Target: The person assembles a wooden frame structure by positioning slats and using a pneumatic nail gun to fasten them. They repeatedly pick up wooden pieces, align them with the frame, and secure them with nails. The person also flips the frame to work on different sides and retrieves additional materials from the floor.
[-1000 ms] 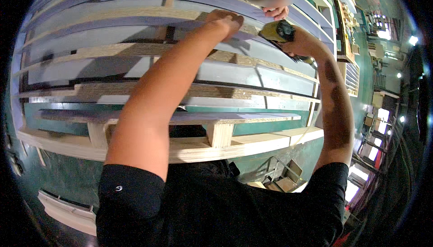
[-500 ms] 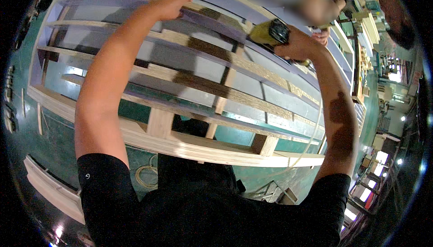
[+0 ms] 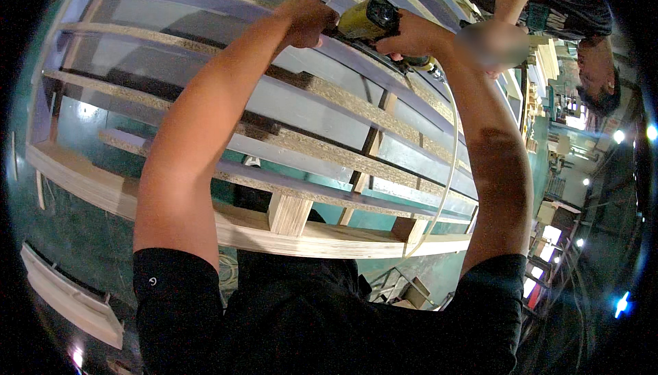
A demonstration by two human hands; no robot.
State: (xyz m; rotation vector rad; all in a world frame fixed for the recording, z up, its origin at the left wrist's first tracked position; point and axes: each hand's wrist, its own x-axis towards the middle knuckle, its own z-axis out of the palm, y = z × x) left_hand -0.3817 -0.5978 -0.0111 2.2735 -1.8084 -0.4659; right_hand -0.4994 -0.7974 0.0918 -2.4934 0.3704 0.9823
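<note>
A wide slatted wooden frame (image 3: 301, 142) of long chipboard-edged slats with purplish faces spreads out in front of me. My left hand (image 3: 312, 22) reaches to the far slats, its fingers curled over a slat (image 3: 353, 56) close to the tool's nose. In my right hand (image 3: 415, 36), closed round the handle, is a yellow and black nail gun (image 3: 363, 19). It lies tilted low over the slat, just right of my left hand. A pale air hose (image 3: 452, 128) runs from its handle end down toward the near edge. The nose's contact point is hidden.
Thick layered plywood beams (image 3: 343, 243) form the near edge, with short blocks (image 3: 290, 214) between. A co-worker (image 3: 569, 5) leans in at the upper right, one arm near mine. Curved wooden pieces (image 3: 68, 300) lie on the green floor at left. Stacked boards stand far right.
My left hand has moved right along the slats toward the tool. The nail gun has shifted left and farther away. The co-worker's body and head now show more at upper right.
</note>
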